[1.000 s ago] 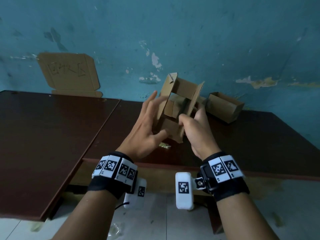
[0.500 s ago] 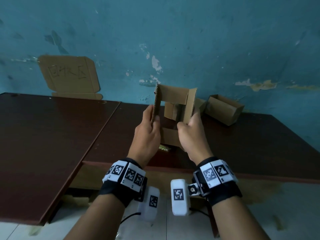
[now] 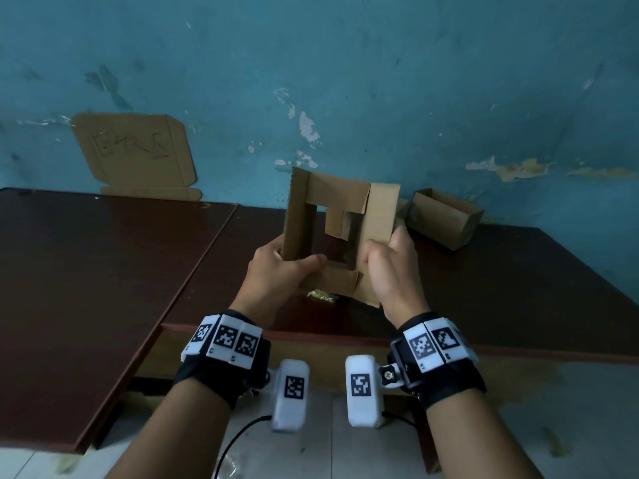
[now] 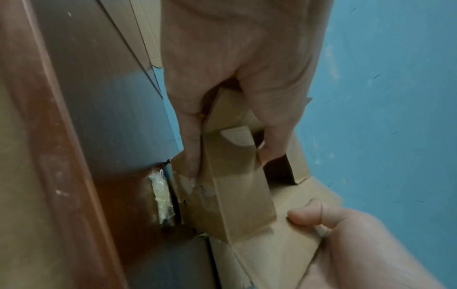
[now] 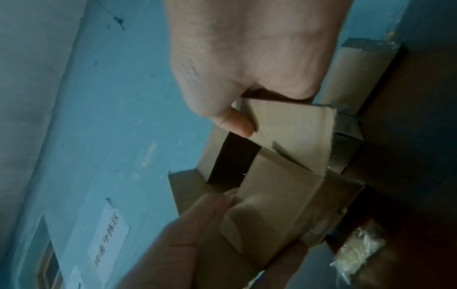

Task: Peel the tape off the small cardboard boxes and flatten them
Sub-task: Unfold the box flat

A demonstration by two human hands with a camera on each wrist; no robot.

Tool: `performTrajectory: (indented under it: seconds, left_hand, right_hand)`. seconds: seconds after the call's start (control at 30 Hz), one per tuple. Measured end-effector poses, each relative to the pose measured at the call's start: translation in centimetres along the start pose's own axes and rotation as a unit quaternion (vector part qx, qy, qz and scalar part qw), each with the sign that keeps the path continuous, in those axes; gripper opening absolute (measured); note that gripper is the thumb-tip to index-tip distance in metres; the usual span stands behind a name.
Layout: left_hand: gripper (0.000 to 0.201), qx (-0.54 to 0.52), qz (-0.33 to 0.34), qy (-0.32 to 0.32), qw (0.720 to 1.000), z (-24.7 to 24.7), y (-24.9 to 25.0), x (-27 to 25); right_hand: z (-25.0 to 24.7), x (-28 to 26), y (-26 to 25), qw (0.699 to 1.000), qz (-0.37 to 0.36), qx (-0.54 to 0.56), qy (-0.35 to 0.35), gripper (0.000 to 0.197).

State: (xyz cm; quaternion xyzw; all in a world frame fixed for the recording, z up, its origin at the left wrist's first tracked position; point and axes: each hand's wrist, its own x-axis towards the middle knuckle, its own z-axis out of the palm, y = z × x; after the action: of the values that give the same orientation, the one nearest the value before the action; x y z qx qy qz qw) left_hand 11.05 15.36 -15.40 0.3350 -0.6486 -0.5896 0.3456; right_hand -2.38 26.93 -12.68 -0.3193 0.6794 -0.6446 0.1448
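Note:
Both hands hold a small brown cardboard box point(image 3: 340, 198) upright above the dark table, its flaps spread and its hollow inside facing me. My left hand point(image 3: 280, 271) grips the left wall, thumb lying across the lower front flap. My right hand point(image 3: 390, 271) pinches the right wall and flap. The left wrist view has the box point(image 4: 235, 185) between my left hand's fingers point(image 4: 190, 148). In the right wrist view my thumb point(image 5: 237, 125) presses a flap of the box point(image 5: 279, 176). A crumpled wad of peeled tape point(image 3: 321, 294) lies on the table beneath the box.
A second open cardboard box point(image 3: 446, 216) lies on its side at the back right near the blue wall. A flattened cardboard sheet with writing point(image 3: 135, 153) leans on the wall at the left. The dark table point(image 3: 103, 271) has a front edge point(image 3: 518, 350) close to my wrists.
My left hand went from open beside the box to gripping its left wall. The box turned square to me and sank a little; both hands now hold it lower.

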Motion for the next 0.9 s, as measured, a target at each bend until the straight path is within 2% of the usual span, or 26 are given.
performTrajectory:
  seconds: [0.1, 0.17, 0.23, 0.3, 0.33, 0.43, 0.47, 0.53, 0.63, 0.77, 0.83, 0.9]
  left_hand:
    - [0.046, 0.031, 0.039, -0.084, 0.995, 0.0, 0.2, -0.4]
    - [0.066, 0.046, 0.073, -0.137, 0.987, 0.0, 0.2, -0.7]
    - [0.084, 0.049, 0.097, -0.164, 0.980, 0.2, 0.0, -1.0]
    - [0.088, 0.054, 0.112, -0.168, 0.978, 0.3, -0.1, -0.9]
    - [0.083, 0.060, 0.118, -0.162, 0.978, 0.4, -0.3, -0.8]
    - [0.045, 0.110, 0.132, -0.125, 0.977, 0.3, -0.5, -0.6]
    - [0.038, 0.128, 0.130, -0.115, 0.977, 0.2, -0.5, -0.6]
    - [0.032, 0.144, 0.126, -0.114, 0.975, 0.3, -0.5, -0.4]
    - [0.032, 0.147, 0.129, -0.118, 0.974, 0.6, -0.3, -0.6]
    - [0.029, 0.175, 0.163, -0.102, 0.966, 0.2, -0.5, -0.2]
    - [0.028, 0.182, 0.180, -0.109, 0.960, 0.0, -0.6, -0.1]
    - [0.032, 0.193, 0.191, -0.111, 0.956, -0.1, -0.5, -0.2]
  right_hand:
    - [0.0, 0.1, 0.2, 0.999, -0.011, -0.029, 0.024, 0.045]
    - [-0.2, 0.3, 0.3, 0.998, -0.009, -0.036, 0.050, 0.051]
    - [-0.4, 0.6, 0.3, 0.997, -0.001, -0.030, 0.075, 0.054]
    - [-0.6, 0.8, 0.3, 0.995, -0.004, -0.025, 0.095, 0.059]
    - [-0.8, 0.8, 0.3, 0.995, -0.006, -0.023, 0.100, 0.062]
    - [-1.2, 1.1, 0.1, 0.993, -0.017, -0.052, 0.107, 0.070]
    - [-1.3, 1.1, 0.0, 0.991, -0.032, -0.071, 0.113, 0.075]
    - [-1.4, 1.0, -0.3, 0.980, -0.081, -0.135, 0.125, 0.091]
    - [-1.7, 0.8, -0.6, 0.938, -0.144, -0.283, 0.137, 0.112]
    - [-2.8, 1.4, -0.7, 0.891, -0.185, -0.369, 0.187, 0.129]
    - [-3.4, 1.8, -0.5, 0.868, -0.200, -0.419, 0.176, 0.119]
    - [-3.7, 1.9, -0.1, 0.871, -0.193, -0.429, 0.141, 0.093]
